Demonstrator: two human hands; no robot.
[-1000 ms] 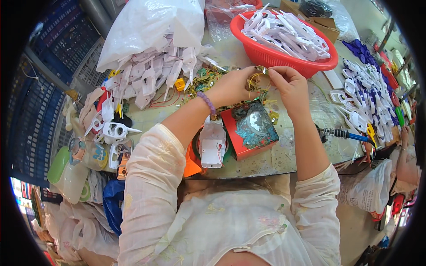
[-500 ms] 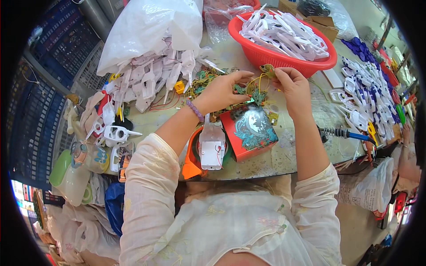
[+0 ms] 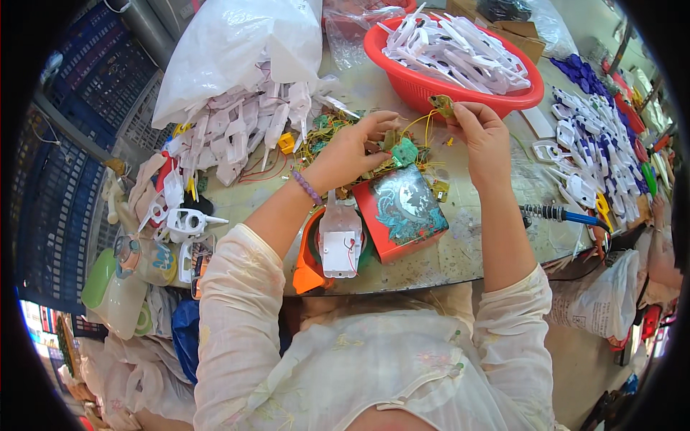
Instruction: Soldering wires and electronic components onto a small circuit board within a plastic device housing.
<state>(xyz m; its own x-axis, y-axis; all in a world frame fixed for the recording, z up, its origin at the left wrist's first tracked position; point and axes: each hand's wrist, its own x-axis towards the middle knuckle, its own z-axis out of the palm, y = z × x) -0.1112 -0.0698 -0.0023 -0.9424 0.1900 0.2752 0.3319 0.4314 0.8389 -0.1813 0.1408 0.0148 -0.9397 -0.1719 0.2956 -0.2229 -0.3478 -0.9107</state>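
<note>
My right hand (image 3: 480, 140) is raised in front of the red basket and pinches a small yellowish circuit board (image 3: 442, 106) between thumb and fingers. Thin yellow wires run from it down to my left side. There my left hand (image 3: 348, 152), a purple bead bracelet on its wrist, curls its fingers around a green circuit board (image 3: 405, 151) at the edge of a wire tangle (image 3: 323, 134). A red box (image 3: 402, 212) with a dark patterned top lies just below the boards. Left of the box, a white plastic housing (image 3: 341, 248) with a short red wire rests on a round orange holder (image 3: 305, 271).
A red basket (image 3: 402, 80) full of white plastic parts stands at the back. At the left, white housings (image 3: 241, 136) spill from a plastic bag (image 3: 237, 54). More white and purple parts (image 3: 596, 147) lie at the right, near a soldering iron (image 3: 564, 215) with a blue handle.
My right hand has lifted slightly and moved right with its circuit board. The green board by my left fingers has turned more face-up and shifted a little left.
</note>
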